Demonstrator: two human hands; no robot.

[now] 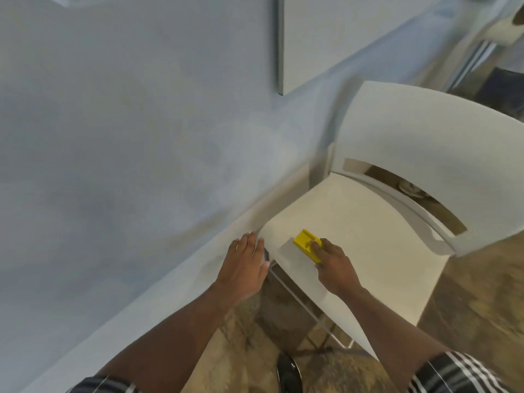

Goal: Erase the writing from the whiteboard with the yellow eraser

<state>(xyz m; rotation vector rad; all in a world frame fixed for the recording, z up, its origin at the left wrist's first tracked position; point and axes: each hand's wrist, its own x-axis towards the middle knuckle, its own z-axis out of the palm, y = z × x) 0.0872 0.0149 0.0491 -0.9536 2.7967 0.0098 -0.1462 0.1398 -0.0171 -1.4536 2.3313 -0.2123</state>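
1. The right hand (334, 265) is closed over the near end of the yellow eraser (307, 245), fingers curled on top and thumb on the side facing the person.
2. The yellow eraser lies on the seat of a white chair (368, 222), near the seat's corner at about 9 o'clock; its free end points toward 10 o'clock.
3. The left hand (245, 268) is flat and open, fingers straight and together, holding nothing; the fingertips sit at the seat's edge beside the wall (127, 137).
4. The 2 hands are near each other, the left at 9 o'clock from the right.
5. A whiteboard (354, 38) hangs on the wall at 12 o'clock, well apart from the eraser; the visible part shows no writing I can make out, as the picture is blurred.
6. A dark shoe (289, 373) stands on the mottled brown floor (482, 307) at 6 o'clock.
7. Striped sleeves (453, 373) show at both lower corners.
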